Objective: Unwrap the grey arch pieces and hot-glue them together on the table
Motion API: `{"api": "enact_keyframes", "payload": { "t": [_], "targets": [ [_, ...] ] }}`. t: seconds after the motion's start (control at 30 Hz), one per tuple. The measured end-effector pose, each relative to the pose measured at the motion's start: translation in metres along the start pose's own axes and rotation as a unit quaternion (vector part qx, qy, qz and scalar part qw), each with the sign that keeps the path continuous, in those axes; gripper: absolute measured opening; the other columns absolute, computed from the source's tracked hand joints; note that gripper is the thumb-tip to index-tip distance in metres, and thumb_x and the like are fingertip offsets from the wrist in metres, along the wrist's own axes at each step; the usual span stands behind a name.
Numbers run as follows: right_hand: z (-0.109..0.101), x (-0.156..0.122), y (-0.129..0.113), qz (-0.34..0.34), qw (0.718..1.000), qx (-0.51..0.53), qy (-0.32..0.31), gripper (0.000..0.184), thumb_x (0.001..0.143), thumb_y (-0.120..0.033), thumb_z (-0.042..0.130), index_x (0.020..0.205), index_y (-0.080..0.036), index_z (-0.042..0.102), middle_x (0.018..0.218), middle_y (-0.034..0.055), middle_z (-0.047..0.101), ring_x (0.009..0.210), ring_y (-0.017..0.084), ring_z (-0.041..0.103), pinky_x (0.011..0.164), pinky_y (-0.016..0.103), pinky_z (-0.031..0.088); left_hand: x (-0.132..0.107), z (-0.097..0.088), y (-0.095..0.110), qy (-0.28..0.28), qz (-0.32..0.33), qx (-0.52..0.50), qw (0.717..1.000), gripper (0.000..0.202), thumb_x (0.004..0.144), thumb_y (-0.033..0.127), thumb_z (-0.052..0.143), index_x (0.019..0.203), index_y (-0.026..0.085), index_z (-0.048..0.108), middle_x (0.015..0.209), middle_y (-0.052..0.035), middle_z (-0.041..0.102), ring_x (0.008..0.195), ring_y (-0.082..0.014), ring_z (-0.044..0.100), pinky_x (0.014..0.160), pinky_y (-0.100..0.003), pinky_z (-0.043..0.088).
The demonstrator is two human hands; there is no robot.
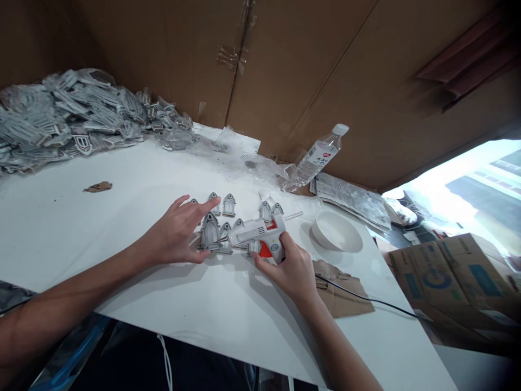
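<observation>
My right hand (292, 269) grips the handle of a white hot glue gun (255, 232) with an orange trigger, its nozzle pointing left at a grey arch-shaped plastic piece (210, 231). My left hand (179, 231) rests on the white table (122, 217) with fingers stretched out, its fingertips and thumb steadying that piece. Several more grey arch-shaped pieces (229, 205) lie in rows just behind and beside the gun. A clear glue stick pokes out of the gun's back.
A big heap of bagged grey pieces (69, 117) fills the far left. A water bottle (315, 158) lies at the cardboard wall, a white bowl (336, 231) right of the gun. The gun's black cord (366, 298) crosses brown cardboard scrap (342, 293). Cardboard boxes (448, 277) stand right.
</observation>
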State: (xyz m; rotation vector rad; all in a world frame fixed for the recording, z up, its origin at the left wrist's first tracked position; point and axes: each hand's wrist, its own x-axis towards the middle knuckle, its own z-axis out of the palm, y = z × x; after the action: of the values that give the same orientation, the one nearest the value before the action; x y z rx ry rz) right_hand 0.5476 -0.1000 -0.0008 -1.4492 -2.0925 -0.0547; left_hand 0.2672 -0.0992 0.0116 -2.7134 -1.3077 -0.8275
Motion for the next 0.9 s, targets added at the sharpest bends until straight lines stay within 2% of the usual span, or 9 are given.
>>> {"api": "enact_keyframes", "payload": {
  "t": [0.5, 0.9],
  "targets": [
    [0.0007, -0.0008, 0.0011, 0.008, 1.0, -0.002, -0.016, 0.037, 0.069, -0.049, 0.06, 0.073, -0.023, 0.035, 0.048, -0.0061, 0.04, 0.042, 0.01, 0.036, 0.044, 0.022, 0.026, 0.0005, -0.0021, 0.002, -0.009, -0.005, -0.003, 1.0, 0.095, 0.073, 0.038, 0.068, 0.148, 0.02, 0.012, 0.13, -0.0154, 0.056, 0.116, -0.0271, 0.056, 0.11, -0.051, 0.027],
    [-0.0008, -0.0002, 0.0011, 0.013, 1.0, 0.002, -0.012, 0.039, 0.07, -0.051, 0.061, 0.074, -0.022, 0.035, 0.05, -0.0051, 0.043, 0.042, 0.009, 0.036, 0.044, 0.022, 0.027, -0.0008, 0.0005, -0.002, 0.01, 0.01, 0.003, 1.0, 0.093, 0.073, 0.037, 0.068, 0.147, 0.02, 0.016, 0.13, -0.0147, 0.057, 0.116, -0.0267, 0.056, 0.111, -0.05, 0.026]
  ]
}}
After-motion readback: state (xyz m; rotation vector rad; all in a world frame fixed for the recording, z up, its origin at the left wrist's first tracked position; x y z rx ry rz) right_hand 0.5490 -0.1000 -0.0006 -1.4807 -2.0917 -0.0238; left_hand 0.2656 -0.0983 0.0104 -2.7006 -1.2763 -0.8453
